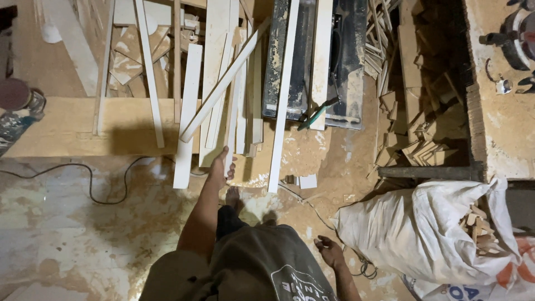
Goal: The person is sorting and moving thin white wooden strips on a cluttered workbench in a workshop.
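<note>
Dusty concrete floor (67,234) underfoot, black cable (106,192) looping across. White sack (418,228) of wood offcuts at right. Pale wooden slats (214,72) fanned over a low board, one tilted strip (223,83) lying crosswise. Left hand (222,164) closed around a slat's (231,128) lower end. Right hand (330,252) loosely open, holding nothing, beside the hip. Green-handled pliers (316,114) on the dark table saw (312,56).

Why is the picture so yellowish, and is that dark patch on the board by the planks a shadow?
Head view: warm, dim indoor light tints everything yellow-brown. The dark patch on the low board looks like a soft shadow. The left hand on a pale plank is fairly sharp; the right hand hangs free. Straight planks bow slightly toward the edges, which suggests wide-lens distortion. The white sack shows no harsh glare.
</note>
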